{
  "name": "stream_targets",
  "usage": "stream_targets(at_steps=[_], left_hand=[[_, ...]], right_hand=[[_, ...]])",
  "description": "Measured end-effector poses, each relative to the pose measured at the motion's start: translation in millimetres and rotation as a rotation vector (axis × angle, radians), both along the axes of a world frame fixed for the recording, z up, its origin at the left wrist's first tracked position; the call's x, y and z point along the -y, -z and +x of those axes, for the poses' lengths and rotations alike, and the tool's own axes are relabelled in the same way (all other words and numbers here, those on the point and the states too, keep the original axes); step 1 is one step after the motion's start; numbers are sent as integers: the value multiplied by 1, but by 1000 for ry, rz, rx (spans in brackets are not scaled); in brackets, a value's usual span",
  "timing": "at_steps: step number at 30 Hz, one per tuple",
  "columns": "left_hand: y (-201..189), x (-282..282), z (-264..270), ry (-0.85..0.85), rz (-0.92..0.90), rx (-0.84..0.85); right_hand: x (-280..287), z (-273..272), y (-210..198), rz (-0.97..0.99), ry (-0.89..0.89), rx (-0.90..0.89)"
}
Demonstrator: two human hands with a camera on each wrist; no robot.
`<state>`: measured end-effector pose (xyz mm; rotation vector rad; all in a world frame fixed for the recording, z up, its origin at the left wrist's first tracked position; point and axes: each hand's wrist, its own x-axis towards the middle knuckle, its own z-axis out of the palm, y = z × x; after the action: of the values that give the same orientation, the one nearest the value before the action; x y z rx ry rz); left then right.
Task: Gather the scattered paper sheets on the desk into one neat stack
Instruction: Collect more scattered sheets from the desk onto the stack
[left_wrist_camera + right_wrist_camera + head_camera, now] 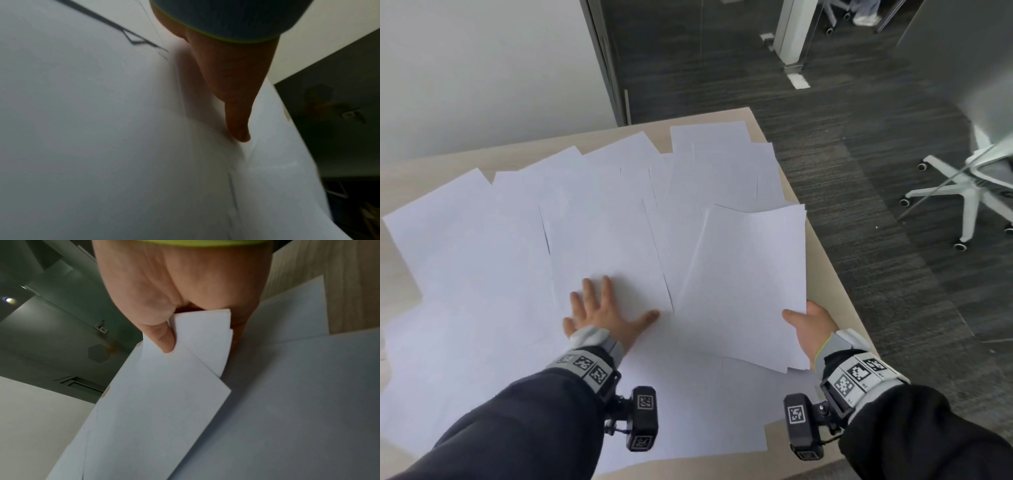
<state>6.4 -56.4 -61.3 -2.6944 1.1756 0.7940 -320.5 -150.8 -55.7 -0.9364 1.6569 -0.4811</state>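
Observation:
Several white paper sheets [500,246] lie scattered and overlapping across the light wooden desk [828,274]. My left hand [602,311] lies flat with spread fingers on a sheet [606,246] near the middle; in the left wrist view its thumb [236,113] presses on paper. My right hand [811,325] grips a small bundle of sheets [750,284] at its near right corner, lifted slightly above the desk's right side. In the right wrist view the thumb [164,339] sits on top of the bundle [164,402] with the other fingers hidden underneath.
The desk's right edge [842,308] runs just beside my right hand, with dark carpet beyond. A white swivel chair [969,185] stands on the floor at the right. A white wall [482,68] and a dark glass door [688,51] stand behind the desk.

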Motion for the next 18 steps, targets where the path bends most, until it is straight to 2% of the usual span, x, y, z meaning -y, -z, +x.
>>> stream_targets(at_steps=[7,12,14,18], left_hand=[[6,-7,9,40,-37,25],[1,-10,21,-2,-150,-14],[3,-7,31,-35,-191,-42],[-9,4,25,-204,-353,-150]], right_hand=[[-4,-2,-3,-8,-3,-11],[-10,1,-5,-10,-14,12],[-11,2,-6,-13,-22,22],[-14,2,-9,-24,-21,67]])
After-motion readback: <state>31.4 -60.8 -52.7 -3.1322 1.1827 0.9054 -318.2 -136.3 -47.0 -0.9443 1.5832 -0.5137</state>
